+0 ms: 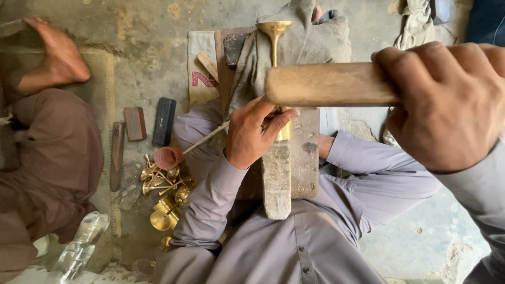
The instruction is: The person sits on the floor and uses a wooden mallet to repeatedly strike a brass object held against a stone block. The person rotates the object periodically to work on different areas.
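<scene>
My left hand (256, 134) grips the stem of a brass trumpet-shaped piece (274, 32) and holds it along a grey metal bar (276, 181) that lies on a wooden board (306, 158) across my lap. The piece's flared cup points away from me. My right hand (444, 105) is raised close to the camera, shut on a thick wooden handle (329, 84) that reaches left above the brass piece. What is at the handle's far end is not visible.
Several more brass funnel pieces (165, 192) lie on the floor to my left, with a reddish cap (168, 156), a dark block (164, 121) and a small brown block (135, 123). Another person in brown clothes (52, 168) sits at far left. Grey cloth (310, 44) lies ahead.
</scene>
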